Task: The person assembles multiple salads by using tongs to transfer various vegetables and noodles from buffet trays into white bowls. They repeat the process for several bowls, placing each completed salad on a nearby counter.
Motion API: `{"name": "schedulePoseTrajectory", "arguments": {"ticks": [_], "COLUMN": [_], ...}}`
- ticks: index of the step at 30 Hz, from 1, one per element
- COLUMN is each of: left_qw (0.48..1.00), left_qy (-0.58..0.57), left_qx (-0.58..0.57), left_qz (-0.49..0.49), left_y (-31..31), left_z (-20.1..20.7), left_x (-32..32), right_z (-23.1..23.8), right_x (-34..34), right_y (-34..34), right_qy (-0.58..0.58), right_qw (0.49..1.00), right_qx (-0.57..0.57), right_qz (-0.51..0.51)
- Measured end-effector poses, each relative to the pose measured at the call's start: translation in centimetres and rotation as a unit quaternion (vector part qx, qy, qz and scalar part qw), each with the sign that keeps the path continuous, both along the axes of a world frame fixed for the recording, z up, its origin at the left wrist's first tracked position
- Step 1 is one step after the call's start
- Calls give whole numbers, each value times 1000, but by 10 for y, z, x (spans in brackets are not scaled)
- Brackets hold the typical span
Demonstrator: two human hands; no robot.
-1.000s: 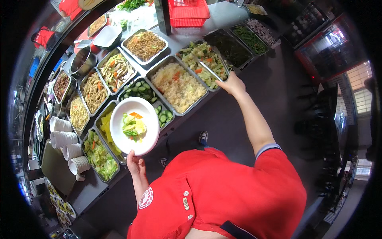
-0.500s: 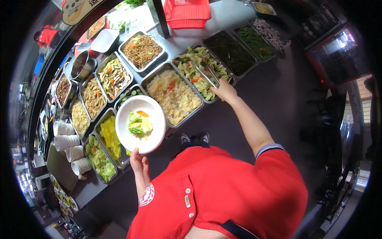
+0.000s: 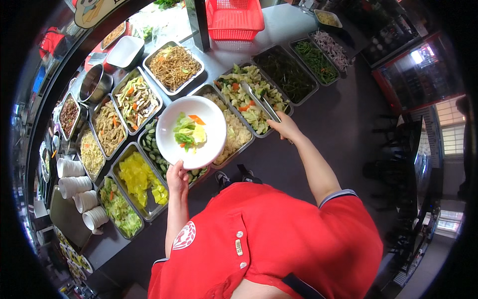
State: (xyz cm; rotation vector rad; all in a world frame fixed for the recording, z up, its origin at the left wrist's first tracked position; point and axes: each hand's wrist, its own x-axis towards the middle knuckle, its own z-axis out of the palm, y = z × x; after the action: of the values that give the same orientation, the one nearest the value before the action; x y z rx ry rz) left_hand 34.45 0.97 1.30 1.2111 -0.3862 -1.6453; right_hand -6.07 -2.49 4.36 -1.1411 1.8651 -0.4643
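Head view, with a clock face centred on the picture: the left hand (image 3: pixel 178 178) at 8 o'clock holds the near edge of a white dish (image 3: pixel 211 147), its grip partly hidden underneath. The dish lies at 10 o'clock, overlapping the food trays (image 3: pixel 152 213) in view, with greens and carrot (image 3: pixel 185 133) on it. The right hand (image 3: pixel 285 127) at 2 o'clock is closed around metal tongs (image 3: pixel 268 108), whose tips appear to rest among mixed vegetables (image 3: pixel 244 98) at 1 o'clock; whether they pinch anything I cannot tell.

To work well here, I would keep the dish level, bring it nearer the vegetables so less crosses the rice (image 3: pixel 236 135) between, and take small, firm pinches.

On the red shirt (image 3: pixel 298 234), a pale strip (image 3: pixel 238 247) at 6 o'clock carries tiny lettering; a white emblem (image 3: pixel 184 235) sits at 7 o'clock. Between 10 and 11 o'clock, a cartoon sign (image 3: pixel 94 14) is cut off.
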Motion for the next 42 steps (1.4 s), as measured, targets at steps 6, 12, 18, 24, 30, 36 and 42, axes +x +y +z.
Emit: {"name": "schedulePoseTrajectory", "arguments": {"ticks": [6,12,18,24,30,36,42], "left_qw": [999,998,998,998,998,998,997], "left_qy": [-18,0,5,5,0,1,-8], "left_qx": [-10,-6,-1,3,-10,-8,-2], "left_qz": [-37,-61,-64,-60,-58,-66,-78], "left_y": [-19,-30,-26,-24,-25,-30,-40], "left_z": [3,0,2,1,1,-6,-10], "left_x": [-21,-38,-37,-23,-20,-27,-43], "right_z": [40,23,19,24,10,32,72], "right_x": [4,-13,-7,-4,-19,-23,-16], "right_y": [1,2,4,7,7,10,19], "right_qy": [-58,-5,101,101,11,-56,-71], "right_qw": [998,1000,993,994,1000,998,997], "right_qx": [-6,-5,51,27,24,15,1], "right_qz": [-24,-7,11,28,10,-22,-12]}}
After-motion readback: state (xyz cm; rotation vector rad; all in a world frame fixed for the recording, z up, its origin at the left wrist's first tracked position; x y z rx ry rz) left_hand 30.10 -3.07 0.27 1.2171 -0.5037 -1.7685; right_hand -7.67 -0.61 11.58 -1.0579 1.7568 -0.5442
